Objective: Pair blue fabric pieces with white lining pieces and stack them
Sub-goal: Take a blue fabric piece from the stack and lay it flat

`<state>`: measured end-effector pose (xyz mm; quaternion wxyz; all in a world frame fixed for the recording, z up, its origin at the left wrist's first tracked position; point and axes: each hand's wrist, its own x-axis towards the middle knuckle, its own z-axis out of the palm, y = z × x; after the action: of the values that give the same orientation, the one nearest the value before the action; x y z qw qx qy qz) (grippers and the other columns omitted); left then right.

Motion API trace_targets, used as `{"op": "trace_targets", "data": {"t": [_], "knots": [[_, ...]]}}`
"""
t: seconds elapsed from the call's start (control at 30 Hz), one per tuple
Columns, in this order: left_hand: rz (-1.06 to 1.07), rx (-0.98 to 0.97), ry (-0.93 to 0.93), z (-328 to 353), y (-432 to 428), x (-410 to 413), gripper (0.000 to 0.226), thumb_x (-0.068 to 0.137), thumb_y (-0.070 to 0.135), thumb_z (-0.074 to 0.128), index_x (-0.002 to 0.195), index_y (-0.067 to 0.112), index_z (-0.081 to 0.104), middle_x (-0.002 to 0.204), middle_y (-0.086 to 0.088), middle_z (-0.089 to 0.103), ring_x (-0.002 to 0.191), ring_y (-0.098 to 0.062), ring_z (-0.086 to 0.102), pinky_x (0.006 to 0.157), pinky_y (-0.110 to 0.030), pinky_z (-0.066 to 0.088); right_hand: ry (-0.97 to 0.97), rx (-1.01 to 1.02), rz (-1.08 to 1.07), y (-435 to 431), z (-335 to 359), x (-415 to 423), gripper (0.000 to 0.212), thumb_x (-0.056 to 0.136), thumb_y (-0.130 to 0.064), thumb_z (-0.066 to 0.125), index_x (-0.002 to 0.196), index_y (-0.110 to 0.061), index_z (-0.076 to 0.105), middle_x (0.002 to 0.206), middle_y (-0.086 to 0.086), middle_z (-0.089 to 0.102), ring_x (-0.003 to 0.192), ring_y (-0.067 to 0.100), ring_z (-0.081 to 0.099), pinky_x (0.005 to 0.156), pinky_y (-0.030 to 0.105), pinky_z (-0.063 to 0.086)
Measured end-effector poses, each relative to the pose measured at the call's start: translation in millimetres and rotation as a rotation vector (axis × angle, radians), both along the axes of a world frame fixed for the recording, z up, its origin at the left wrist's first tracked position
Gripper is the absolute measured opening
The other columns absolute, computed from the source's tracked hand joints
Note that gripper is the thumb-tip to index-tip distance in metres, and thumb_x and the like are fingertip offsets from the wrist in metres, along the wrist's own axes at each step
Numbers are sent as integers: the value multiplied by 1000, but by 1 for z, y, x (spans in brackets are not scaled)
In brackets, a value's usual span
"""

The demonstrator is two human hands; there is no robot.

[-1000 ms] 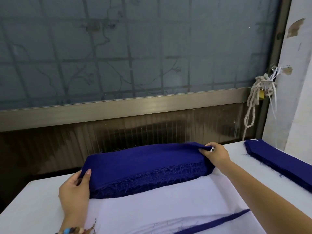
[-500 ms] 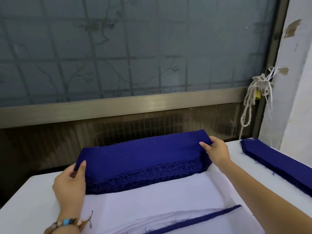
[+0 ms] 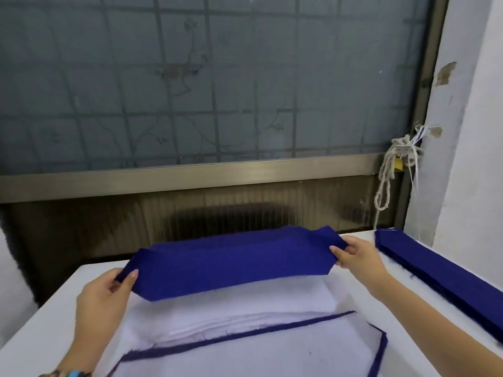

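Note:
A blue fabric piece (image 3: pixel 231 263) hangs stretched above the table, lifted off the blue stack behind it, whose far edge (image 3: pixel 285 230) just shows. My left hand (image 3: pixel 109 297) pinches its left end and my right hand (image 3: pixel 353 254) pinches its right end. Under it lies a stack of white lining pieces (image 3: pixel 231 308). Nearer to me sits a paired stack (image 3: pixel 258 357), white on top with a blue edge showing around it.
A second pile of long blue pieces (image 3: pixel 441 276) lies along the right side of the white table (image 3: pixel 49 317). Behind the table are a frosted window with a metal rail (image 3: pixel 190 178) and a knotted rope (image 3: pixel 392 170) by the wall.
Both hands have lifted the top blue piece off the stack and drawn it toward me over the white lining. The piece now hangs taut between them.

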<state>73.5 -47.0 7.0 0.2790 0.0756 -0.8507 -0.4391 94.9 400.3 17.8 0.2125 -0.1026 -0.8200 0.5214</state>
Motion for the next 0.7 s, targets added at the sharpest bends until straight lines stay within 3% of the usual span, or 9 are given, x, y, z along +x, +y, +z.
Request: {"op": "trace_targets", "data": {"t": [0.1, 0.23, 0.3, 0.43, 0.53, 0.6, 0.7], "knots": [[-53, 60, -132, -10, -13, 21, 20, 92, 26, 62, 90, 7, 68, 73, -7, 68, 70, -24, 62, 61, -34, 45, -68, 17, 7, -1, -14, 32, 7, 92, -17, 64, 88, -23, 65, 74, 8, 70, 67, 19, 65, 69, 31, 54], [-131, 287, -282, -18, -26, 47, 14, 88, 21, 68, 95, 9, 69, 79, -9, 72, 73, -23, 63, 73, -36, 52, -154, 2, 15, 4, -30, 69, 13, 92, -21, 63, 104, -18, 62, 77, 12, 70, 66, 16, 64, 69, 28, 54], [-152, 328, -344, -20, -30, 57, 11, 86, 20, 70, 91, 11, 70, 72, -8, 72, 66, -22, 61, 68, -35, 53, -181, -23, 15, 5, -36, 84, 17, 92, -21, 63, 109, -19, 60, 85, 18, 70, 70, 21, 65, 72, 34, 55], [-175, 315, -415, -23, -30, 69, 6, 84, 17, 73, 87, 13, 69, 67, -5, 73, 60, -19, 62, 57, -28, 52, -167, 36, 33, 3, -48, 108, 6, 92, -16, 64, 93, -19, 69, 82, 26, 66, 66, 24, 60, 79, 48, 52], [-164, 259, -466, -31, -30, 71, 8, 83, 16, 74, 88, 10, 71, 65, -9, 72, 57, -22, 59, 58, -29, 48, -149, 88, 23, -3, -56, 117, 9, 91, -12, 64, 86, -18, 68, 80, 17, 69, 72, 32, 64, 79, 45, 51], [-204, 197, -495, -35, -29, 72, 5, 82, 16, 75, 86, 12, 73, 67, -6, 73, 55, -21, 61, 61, -30, 48, -127, 111, 16, -5, -61, 119, 14, 90, -10, 64, 86, -22, 67, 80, 4, 72, 80, 29, 66, 75, 36, 51], [-235, 120, -500, -37, -32, 74, 1, 83, 15, 74, 84, 15, 73, 68, -2, 73, 54, -20, 64, 62, -30, 49, -116, 147, 27, -5, -65, 118, 15, 91, -10, 63, 88, -24, 67, 83, -2, 73, 81, 22, 67, 74, 32, 53]]}}
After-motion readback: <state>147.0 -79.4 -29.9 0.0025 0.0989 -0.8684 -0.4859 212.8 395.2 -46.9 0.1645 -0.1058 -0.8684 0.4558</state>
